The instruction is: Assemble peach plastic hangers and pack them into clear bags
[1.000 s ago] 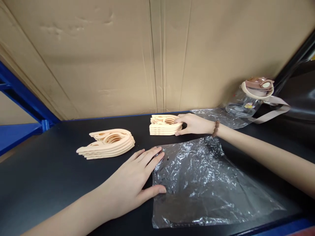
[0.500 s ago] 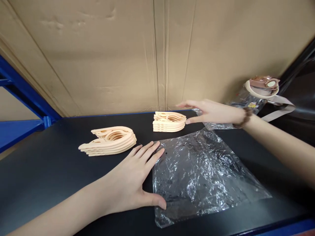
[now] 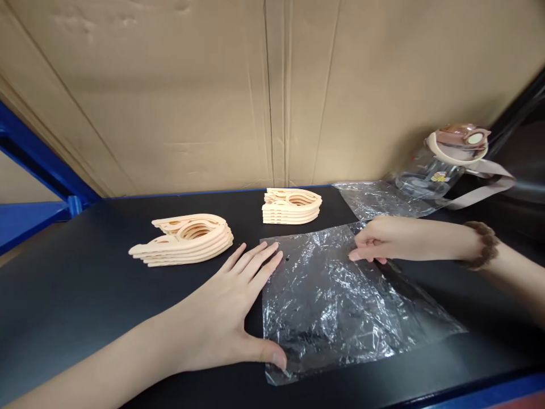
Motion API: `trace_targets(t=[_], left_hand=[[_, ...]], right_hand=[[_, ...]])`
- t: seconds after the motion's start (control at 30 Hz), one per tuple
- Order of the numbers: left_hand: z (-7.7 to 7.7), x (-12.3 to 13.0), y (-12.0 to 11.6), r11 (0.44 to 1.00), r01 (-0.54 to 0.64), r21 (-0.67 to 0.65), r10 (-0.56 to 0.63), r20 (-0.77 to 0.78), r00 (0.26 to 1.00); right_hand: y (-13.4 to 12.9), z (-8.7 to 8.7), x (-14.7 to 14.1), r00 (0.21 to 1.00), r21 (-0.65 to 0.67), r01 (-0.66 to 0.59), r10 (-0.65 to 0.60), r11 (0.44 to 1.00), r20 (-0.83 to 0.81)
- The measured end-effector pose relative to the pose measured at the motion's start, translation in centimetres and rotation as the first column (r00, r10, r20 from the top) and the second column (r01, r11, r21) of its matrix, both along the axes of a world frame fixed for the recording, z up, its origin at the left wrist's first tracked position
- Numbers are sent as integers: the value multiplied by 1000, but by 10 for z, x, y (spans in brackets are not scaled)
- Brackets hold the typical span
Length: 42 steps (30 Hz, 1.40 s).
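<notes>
A clear plastic bag (image 3: pixel 323 301) lies flat and crinkled on the black tabletop. My left hand (image 3: pixel 230 307) rests with fingers spread, its fingertips and thumb on the bag's left edge. At the bag's upper right side, my right hand (image 3: pixel 374 241) is closed, thumb and fingers pinching the film; the exact grip is partly hidden. Beyond the left fingertips sits a stack of peach folding hangers (image 3: pixel 208 238), folded up. A second, similar hanger stack (image 3: pixel 293 213) stands just behind the bag's top edge, with neither hand touching it.
Another clear plastic bag (image 3: pixel 374 196) lies at the back right. On it a transparent water bottle (image 3: pixel 447 159) with a brown lid and grey strap leans over. Cardboard (image 3: pixel 191 113) walls the back, and a blue metal frame (image 3: pixel 38 153) borders the left.
My right hand has left the rear hanger stack, come down and nearer to the bag's upper right side, and closed there. My left hand has stayed on the bag's left edge.
</notes>
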<state>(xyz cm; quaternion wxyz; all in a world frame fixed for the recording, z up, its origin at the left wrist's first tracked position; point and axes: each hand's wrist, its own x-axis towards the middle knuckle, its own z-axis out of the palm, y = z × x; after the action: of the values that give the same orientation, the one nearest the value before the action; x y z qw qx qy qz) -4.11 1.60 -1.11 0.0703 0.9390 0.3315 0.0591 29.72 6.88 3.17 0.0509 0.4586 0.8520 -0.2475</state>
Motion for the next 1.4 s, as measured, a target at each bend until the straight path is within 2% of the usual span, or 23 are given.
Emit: trace_targets(t=[0.07,0.17,0.23,0.3,0.4,0.57,0.77,0.93,1.0,1.1,1.27,1.33,1.4], left_hand=[[1,1,0,1000,4,0,-4,10,1000],[2,2,0,1000,6,-28,-6,14,1000],[3,3,0,998,-2,-60,2,10,1000],[3,3,2,996,-13,-89,13,5,1000],[4,3,4,994,-10,-112,12,19,1000],[5,3,5,992,-8,-129,12,31,999],[4,2,2,994,-41,-100,49,83,995],[7,3,-1,987,-82,-135,94,88,992],[9,3,-3,983,-105,-149,118,86,989],[10,4,-4,981,-113,-156,127,79,989],[12,4,-5,981,-123,-150,137,81,987],[13,4,-6,981,-124,-150,138,84,987],[13,4,-6,979,-134,-155,148,80,986]], right_hand=[[0,1,-4,995,-59,-34,28,998,-95],[0,0,-11,962,-67,-140,120,988,-244],[-1,-4,-17,926,-12,-199,184,980,-328],[-4,-9,-23,886,101,-250,270,963,-377],[-12,-17,-31,865,237,-321,386,917,-321],[-26,-25,-36,870,278,-393,453,877,-197],[-27,-31,-36,861,379,-390,478,839,-174],[-30,-38,-37,843,445,-384,504,809,-188],[-30,-39,-37,843,435,-378,498,817,-202],[-27,-30,-33,871,307,-373,445,876,-210],[-11,3,-2,928,55,-347,351,936,-124],[-4,16,13,949,17,-283,283,959,-140],[1,27,25,972,38,-166,170,985,-161]])
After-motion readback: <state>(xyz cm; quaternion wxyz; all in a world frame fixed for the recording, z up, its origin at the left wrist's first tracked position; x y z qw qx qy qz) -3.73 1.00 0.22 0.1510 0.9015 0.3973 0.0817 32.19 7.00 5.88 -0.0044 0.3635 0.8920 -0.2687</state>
